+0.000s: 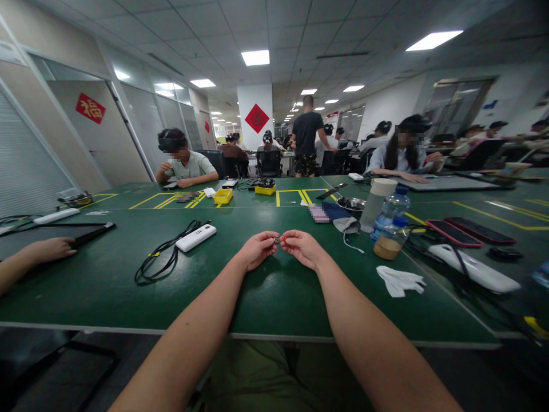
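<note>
Above the green table [206,309], my left hand [258,250] pinches a small silvery metallic piece [277,239] between thumb and fingertips. Facing it, my right hand [302,248] is closed on a small orange-red piece [283,241]. The two pieces are side by side between my fingertips; whether they touch I cannot tell, and both are too small to name. To the left of my left hand lies a white power bank [196,238] with a coiled black cable [160,262].
On the right stand plastic bottles [390,243], near a white cloth [400,281], phones [454,233] and a white device [474,268]. Farther back are yellow trays [223,196] and a metal bowl [351,204]. A neighbour's hand [48,250] rests on a dark panel at the left.
</note>
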Demonstrator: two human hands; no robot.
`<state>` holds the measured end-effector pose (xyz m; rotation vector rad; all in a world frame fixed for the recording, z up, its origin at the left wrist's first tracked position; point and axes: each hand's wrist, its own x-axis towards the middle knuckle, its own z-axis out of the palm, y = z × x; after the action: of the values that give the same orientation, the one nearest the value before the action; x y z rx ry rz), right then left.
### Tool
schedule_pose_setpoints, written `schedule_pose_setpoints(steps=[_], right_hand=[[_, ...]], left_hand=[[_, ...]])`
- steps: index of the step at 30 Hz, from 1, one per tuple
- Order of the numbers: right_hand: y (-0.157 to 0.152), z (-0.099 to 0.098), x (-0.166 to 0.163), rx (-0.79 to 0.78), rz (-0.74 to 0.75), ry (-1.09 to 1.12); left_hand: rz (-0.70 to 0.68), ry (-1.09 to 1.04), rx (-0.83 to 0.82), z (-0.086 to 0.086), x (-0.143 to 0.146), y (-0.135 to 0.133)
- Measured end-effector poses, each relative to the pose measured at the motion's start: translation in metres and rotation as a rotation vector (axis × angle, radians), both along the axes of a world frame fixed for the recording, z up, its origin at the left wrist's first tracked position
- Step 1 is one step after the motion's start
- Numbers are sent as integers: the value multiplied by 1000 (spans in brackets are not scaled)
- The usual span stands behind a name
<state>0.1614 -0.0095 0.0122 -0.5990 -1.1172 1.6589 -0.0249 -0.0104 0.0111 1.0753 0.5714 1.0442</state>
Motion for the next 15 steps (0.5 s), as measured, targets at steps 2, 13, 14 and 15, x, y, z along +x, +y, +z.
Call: schedule_pose_setpoints(steps=[2, 13, 14, 15], right_hand=[[0, 0, 0, -2, 1, 0], [-1, 1, -2, 0, -46, -31], [0, 0, -2, 3, -54, -38], [0, 0, -2, 6, -63, -46]], left_hand=[[0, 5, 9, 1, 0, -1], [55, 43, 12, 2, 2, -3], [64, 51, 11, 3, 2, -3], [72, 57, 10, 3, 2, -3]])
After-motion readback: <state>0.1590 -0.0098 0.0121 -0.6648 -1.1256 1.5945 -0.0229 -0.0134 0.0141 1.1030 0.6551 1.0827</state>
